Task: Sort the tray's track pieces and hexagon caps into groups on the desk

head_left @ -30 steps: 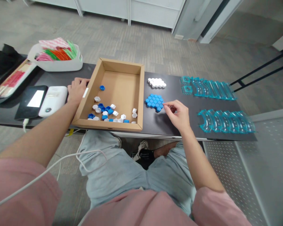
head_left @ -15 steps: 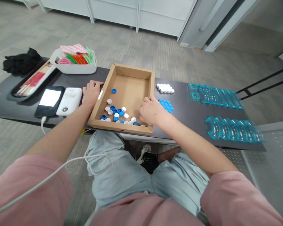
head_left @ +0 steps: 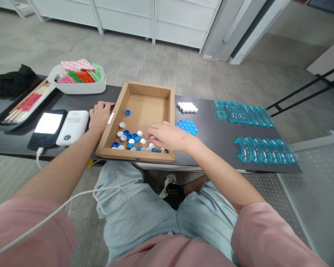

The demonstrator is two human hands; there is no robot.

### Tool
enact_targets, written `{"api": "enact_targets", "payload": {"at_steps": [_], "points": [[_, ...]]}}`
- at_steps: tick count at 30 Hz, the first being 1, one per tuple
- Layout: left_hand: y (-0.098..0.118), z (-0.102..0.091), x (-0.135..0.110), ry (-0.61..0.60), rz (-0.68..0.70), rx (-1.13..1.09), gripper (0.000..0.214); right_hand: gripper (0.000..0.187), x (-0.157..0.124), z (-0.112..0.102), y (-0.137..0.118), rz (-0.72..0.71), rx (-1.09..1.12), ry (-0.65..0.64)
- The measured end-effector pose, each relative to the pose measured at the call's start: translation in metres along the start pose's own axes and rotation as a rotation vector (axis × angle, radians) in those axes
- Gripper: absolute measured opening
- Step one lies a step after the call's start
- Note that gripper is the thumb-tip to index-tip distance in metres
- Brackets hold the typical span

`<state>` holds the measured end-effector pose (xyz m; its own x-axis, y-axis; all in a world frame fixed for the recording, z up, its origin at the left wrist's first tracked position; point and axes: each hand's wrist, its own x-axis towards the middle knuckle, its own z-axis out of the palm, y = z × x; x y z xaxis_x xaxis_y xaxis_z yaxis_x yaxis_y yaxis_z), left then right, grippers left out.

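Loose hexagons (head_left: 137, 139) lie across the box wall (head_left: 172, 107) from the blue cluster (head_left: 187, 127).

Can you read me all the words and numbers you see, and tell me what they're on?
No words or numbers can be read.
White device: faint print, too small and blurred.
White sticker on the cardboard box: no readable writing.
Bright screen: washed out white.
Black sock: pale marks, too small to read.

No legible text. Faint print on white device (head_left: 73, 126) too small to read; sock (head_left: 176, 191) marks likewise. Phone screen (head_left: 48, 123) washed out.
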<state>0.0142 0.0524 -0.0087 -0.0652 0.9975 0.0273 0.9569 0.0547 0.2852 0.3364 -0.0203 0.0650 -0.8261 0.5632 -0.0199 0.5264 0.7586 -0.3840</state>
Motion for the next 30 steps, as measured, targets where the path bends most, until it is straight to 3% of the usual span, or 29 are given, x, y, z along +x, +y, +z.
{"api": "enact_targets", "payload": {"at_steps": [4, 7, 12, 16, 20, 25, 30], "points": [[0.003, -0.003, -0.002, -0.017, -0.013, 0.024, 0.055, 0.02, -0.017, -0.021, 0.021, -0.073, 0.283, 0.142], [0.004, -0.005, -0.002, -0.025, -0.01, 0.034, 0.055, 0.016, -0.037, -0.041, 0.059, -0.064, 0.353, 0.414], [0.007, -0.007, -0.002, -0.042, -0.023, 0.04, 0.057, 0.035, -0.07, -0.051, 0.157, 0.222, 0.411, 0.938], [0.005, -0.006, 0.0, -0.047, -0.042, 0.051, 0.056, 0.05, -0.085, -0.032, 0.214, 0.453, 0.425, 1.107], [0.0, -0.003, 0.004, -0.036, -0.057, 0.067, 0.055, 0.043, -0.098, -0.02, 0.228, 0.543, 0.37, 1.051], [0.001, -0.004, 0.005, -0.056, -0.108, 0.126, 0.057, 0.024, -0.121, -0.03, 0.221, 0.546, 0.217, 0.771], [0.007, -0.008, 0.008, -0.102, -0.144, 0.164, 0.062, 0.025, -0.126, -0.031, 0.218, 0.506, 0.225, 0.514]]}}
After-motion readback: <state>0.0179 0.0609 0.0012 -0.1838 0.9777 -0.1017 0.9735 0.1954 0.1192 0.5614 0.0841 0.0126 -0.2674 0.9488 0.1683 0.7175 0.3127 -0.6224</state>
